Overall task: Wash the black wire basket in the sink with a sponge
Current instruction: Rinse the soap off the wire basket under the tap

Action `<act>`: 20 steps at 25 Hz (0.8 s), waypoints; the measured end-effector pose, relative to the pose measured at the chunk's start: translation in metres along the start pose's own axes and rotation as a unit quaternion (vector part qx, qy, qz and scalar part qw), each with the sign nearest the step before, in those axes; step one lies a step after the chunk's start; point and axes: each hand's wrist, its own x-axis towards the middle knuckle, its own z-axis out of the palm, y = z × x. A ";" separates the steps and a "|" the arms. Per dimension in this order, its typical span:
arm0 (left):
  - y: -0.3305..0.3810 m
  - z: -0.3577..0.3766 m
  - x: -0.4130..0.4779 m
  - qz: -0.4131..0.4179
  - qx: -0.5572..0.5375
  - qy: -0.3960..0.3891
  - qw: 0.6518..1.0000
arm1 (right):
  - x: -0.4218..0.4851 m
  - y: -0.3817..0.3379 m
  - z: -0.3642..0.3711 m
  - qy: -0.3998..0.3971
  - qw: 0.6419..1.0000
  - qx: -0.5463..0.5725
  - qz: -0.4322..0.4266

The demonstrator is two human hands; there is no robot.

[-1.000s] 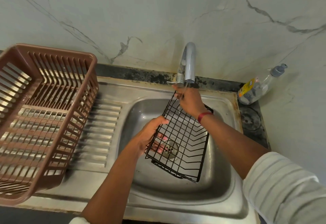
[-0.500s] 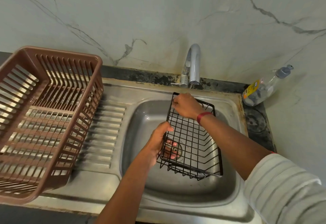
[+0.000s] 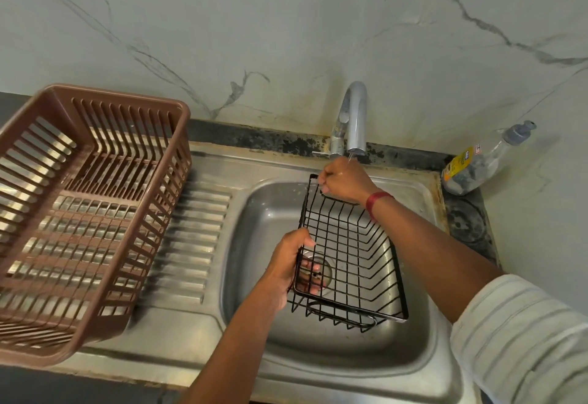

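Nearest, the left hand (image 3: 288, 268) grasps the left rim of the black wire basket (image 3: 353, 244), its fingers curled round the wire and showing inside, just above the drain (image 3: 319, 271). The basket is held within the sink (image 3: 254, 244) basin. Beyond, the right hand (image 3: 345, 182) is clenched on the basket's far rim, directly under the tap (image 3: 353, 117); a thin stream lands on its knuckles. Left of both hands, a brown plastic crate (image 3: 95, 206) stands on the draining board. Far right of the fingers, a bottle (image 3: 477, 165) leans against the wall.

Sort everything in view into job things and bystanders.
Job: black wire basket, stainless steel sink, chrome tap, left hand and right hand gripping the basket's rim.
Lying about: brown slatted plastic crate, clear soap bottle with yellow label.
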 end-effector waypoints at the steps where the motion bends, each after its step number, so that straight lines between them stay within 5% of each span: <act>1: -0.001 0.000 0.000 0.000 0.005 0.001 1.000 | 0.002 0.001 0.000 -0.005 1.000 -0.004 0.021; 20: 0.012 -0.008 -0.003 0.068 -0.028 0.026 0.997 | -0.006 0.002 -0.003 0.002 1.000 0.003 0.009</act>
